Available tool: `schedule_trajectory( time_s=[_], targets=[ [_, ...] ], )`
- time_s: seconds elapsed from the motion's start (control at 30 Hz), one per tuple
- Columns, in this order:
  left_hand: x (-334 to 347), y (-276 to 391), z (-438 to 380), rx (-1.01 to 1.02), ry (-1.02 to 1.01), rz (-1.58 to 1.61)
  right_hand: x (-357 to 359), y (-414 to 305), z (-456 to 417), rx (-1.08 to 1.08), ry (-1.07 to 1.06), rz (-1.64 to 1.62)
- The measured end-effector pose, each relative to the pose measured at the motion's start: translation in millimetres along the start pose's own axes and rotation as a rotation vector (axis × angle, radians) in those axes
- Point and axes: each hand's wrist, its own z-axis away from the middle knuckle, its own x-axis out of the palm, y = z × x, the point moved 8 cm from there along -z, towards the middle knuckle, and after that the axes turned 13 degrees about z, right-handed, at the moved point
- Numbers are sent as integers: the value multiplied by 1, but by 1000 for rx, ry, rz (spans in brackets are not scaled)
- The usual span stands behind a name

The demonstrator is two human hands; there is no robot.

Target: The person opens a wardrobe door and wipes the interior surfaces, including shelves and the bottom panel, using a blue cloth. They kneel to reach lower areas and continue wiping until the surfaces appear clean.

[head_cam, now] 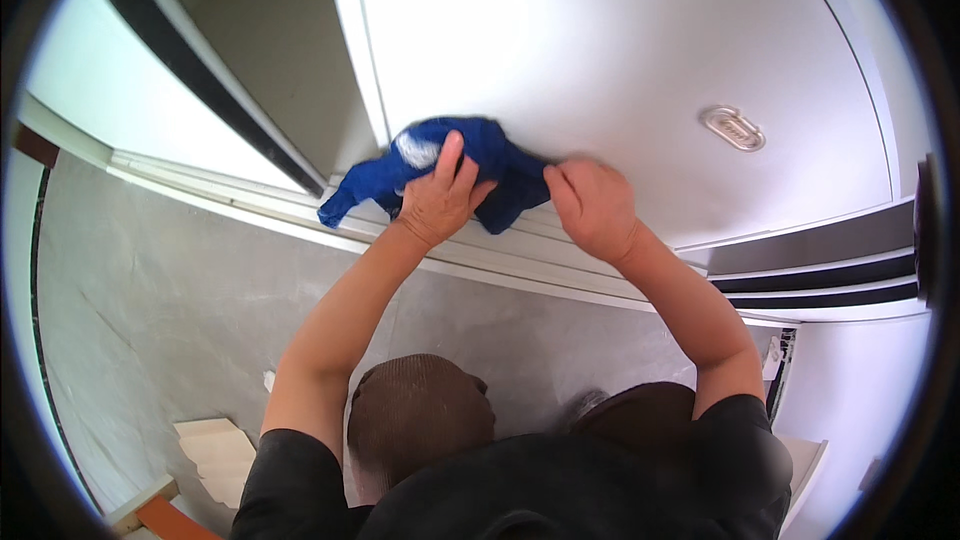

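A blue cloth with a white patch lies bunched against the lower edge of a white door panel, over the grooved white track. My left hand presses on the cloth, its fingers spread. At the cloth's right end, my right hand pinches a corner between thumb and curled fingers. The cloth's left tail hangs over the track near the foot of a dark-edged frame.
An oval recessed handle is set in the panel. An opening lies left of the panel. On the grey floor rests a torn piece of cardboard. Black-lined rails run at the right.
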Motion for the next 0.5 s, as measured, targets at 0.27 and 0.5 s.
schedule_trajectory(
  time_s=[0.27,0.5],
  targets=[
    [145,26,45,1904,-259,-2257,-2,21,108,152,-286,22],
    [126,34,31,1722,-226,-2301,40,10,151,394,-592,-190]
  ],
)
